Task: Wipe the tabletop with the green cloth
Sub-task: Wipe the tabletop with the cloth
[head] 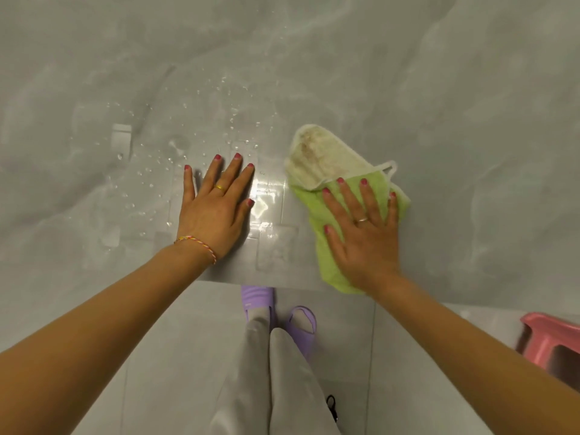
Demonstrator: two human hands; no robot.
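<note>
A pale grey tiled floor (175, 356) fills six o'clock; a pink plastic stool (552, 343) (partly cropped) sits at four o'clock.

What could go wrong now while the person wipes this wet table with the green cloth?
1. The water drops lie left of and beyond the green cloth, so a short stroke may miss them.
2. The cloth's folded-over corner shows brown stains and might smear the tabletop.
3. The left hand rests flat on the glossy wet surface and could slip, while the right hand presses the cloth close to the table's near edge.
</note>
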